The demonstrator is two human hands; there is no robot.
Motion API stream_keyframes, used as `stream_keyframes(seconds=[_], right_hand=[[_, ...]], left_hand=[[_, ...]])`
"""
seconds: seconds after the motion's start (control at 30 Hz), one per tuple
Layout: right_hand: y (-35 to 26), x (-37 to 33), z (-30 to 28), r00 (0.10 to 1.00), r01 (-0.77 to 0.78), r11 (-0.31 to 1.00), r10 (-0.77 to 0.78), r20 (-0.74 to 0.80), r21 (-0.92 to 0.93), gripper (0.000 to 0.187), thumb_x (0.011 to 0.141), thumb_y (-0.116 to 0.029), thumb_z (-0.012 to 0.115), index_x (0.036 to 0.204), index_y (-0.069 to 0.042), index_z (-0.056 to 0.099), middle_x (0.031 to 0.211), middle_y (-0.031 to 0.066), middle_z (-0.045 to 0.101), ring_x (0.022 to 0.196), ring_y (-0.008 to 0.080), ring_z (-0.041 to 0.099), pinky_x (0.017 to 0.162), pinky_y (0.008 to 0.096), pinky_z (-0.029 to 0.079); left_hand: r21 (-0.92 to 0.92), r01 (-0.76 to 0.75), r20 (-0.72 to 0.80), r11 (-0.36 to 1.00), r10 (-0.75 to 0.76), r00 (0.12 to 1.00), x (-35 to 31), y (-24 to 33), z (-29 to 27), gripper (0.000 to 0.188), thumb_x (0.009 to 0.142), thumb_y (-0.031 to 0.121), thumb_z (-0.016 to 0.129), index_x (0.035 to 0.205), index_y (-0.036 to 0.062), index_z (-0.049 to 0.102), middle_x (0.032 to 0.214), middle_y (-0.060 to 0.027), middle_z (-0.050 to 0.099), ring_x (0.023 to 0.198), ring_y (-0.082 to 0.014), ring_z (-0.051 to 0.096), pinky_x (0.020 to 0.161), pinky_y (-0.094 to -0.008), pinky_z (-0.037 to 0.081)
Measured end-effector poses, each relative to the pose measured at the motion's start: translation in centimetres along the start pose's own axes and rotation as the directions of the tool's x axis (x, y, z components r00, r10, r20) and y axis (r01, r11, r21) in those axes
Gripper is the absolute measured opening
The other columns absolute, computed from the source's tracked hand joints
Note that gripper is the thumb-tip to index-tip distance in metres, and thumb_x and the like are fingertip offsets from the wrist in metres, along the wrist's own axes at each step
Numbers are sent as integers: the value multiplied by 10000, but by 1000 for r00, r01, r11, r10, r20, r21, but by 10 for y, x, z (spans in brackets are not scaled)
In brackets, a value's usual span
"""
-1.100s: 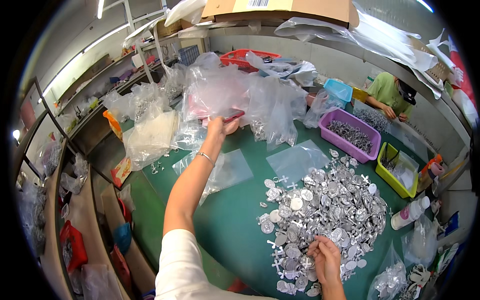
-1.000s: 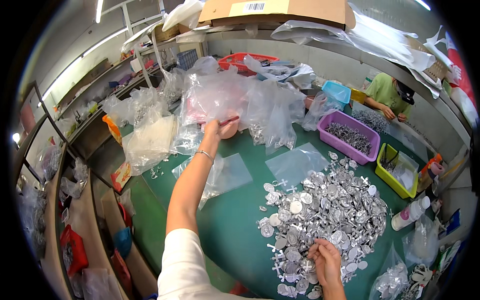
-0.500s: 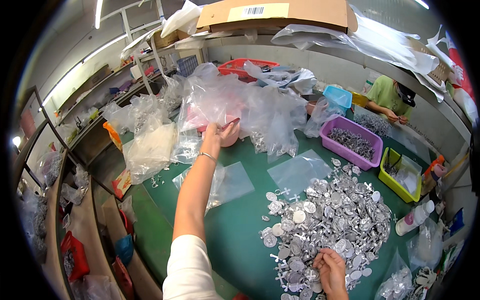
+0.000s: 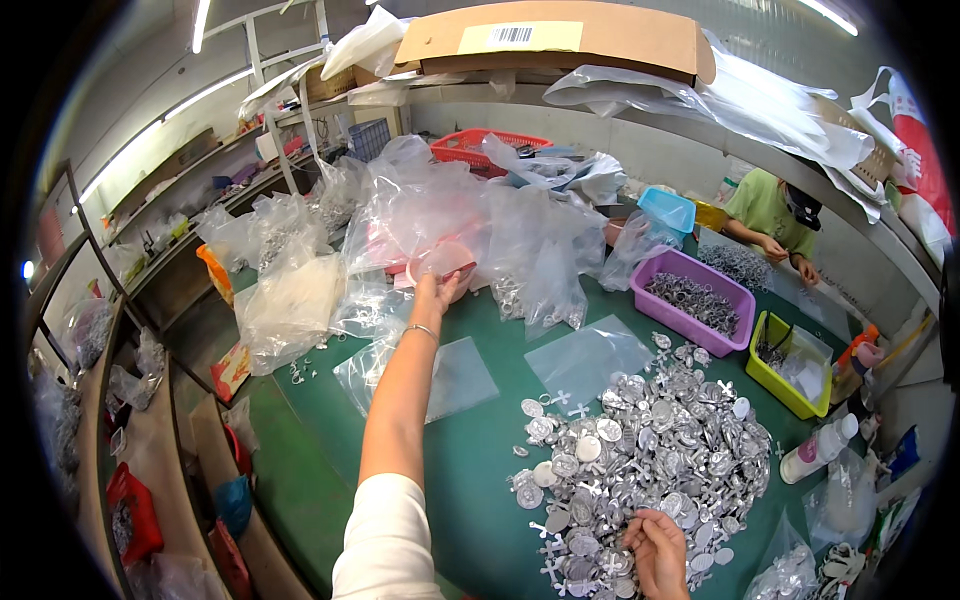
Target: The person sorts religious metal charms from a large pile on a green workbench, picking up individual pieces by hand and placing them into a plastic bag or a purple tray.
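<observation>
My left arm stretches far across the green table, and my left hand [image 4: 437, 291] is closed on the rim of a pink plastic bowl [image 4: 462, 262]. The bowl looks tilted and is partly hidden by the hand and by clear plastic bags. My right hand [image 4: 658, 553] rests at the near edge of a large heap of silver medals and small crosses [image 4: 640, 450], its fingers curled together. Whatever those fingers may hold is too small to make out. Flat clear bags [image 4: 585, 357] lie between the heap and the bowl.
Beyond the heap are a purple basket of metal rings [image 4: 697, 300] and a lime-green basket [image 4: 790, 365]. A white bottle [image 4: 818, 448] stands at right. Stuffed plastic bags [image 4: 290, 300] crowd the far left. A person in green [image 4: 770, 215] sits across the table. A cardboard box [image 4: 560, 40] lies overhead.
My left hand has come slightly nearer, and the pink bowl in it has tipped so that more of its inside shows. My right hand has stayed at the heap.
</observation>
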State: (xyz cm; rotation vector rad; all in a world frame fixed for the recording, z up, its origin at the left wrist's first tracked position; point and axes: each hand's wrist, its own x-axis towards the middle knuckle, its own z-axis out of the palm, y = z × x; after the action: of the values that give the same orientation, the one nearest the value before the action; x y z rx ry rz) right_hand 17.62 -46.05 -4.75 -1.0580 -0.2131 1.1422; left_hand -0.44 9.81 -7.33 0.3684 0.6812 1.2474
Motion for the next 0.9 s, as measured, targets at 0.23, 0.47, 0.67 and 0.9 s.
stream_keyframes(seconds=[0.23, 0.47, 0.67, 0.9], right_hand=[[4, 9, -11, 998, 68, 997, -67, 16, -23, 164, 861, -57, 475, 967, 40, 554, 778, 103, 593, 688, 163, 547, 662, 263, 430], [6, 8, -6, 990, 142, 982, -139, 38, -124, 169, 874, -85, 482, 986, 16, 559, 795, 76, 592, 715, 137, 542, 696, 253, 425], [-8, -19, -7, 748, 344, -231, -519, 414, -910, 406, 770, -155, 624, 1120, 10, 503, 1137, 175, 482, 1095, 311, 445, 920, 399, 344], [24, -50, -36, 903, 321, -233, -217, 371, -918, 656, 721, -263, 658, 1246, 16, 382, 1371, 138, 281, 1252, 350, 271, 1018, 474, 215]], left_hand=[[296, -327, -113, 898, 373, 921, 10, -11, 0, 508, 836, 74, 497, 1261, -24, 236, 897, -267, 560, 580, -353, 628, 407, -367, 551], [289, -210, -63, 934, 237, 969, -49, -17, 13, 431, 910, 229, 393, 1238, -14, 256, 989, -213, 548, 765, -326, 632, 604, -355, 560], [572, -282, 391, 770, 47, 919, -223, -84, 30, 356, 868, 135, 489, 1168, -31, 393, 974, -115, 560, 867, -201, 565, 720, -316, 488], [397, -917, 820, 46, -465, 332, -419, -142, -4, 504, 709, 86, 668, 1172, 65, 470, 1299, -142, 371, 1237, -370, 295, 1000, -480, 264]])
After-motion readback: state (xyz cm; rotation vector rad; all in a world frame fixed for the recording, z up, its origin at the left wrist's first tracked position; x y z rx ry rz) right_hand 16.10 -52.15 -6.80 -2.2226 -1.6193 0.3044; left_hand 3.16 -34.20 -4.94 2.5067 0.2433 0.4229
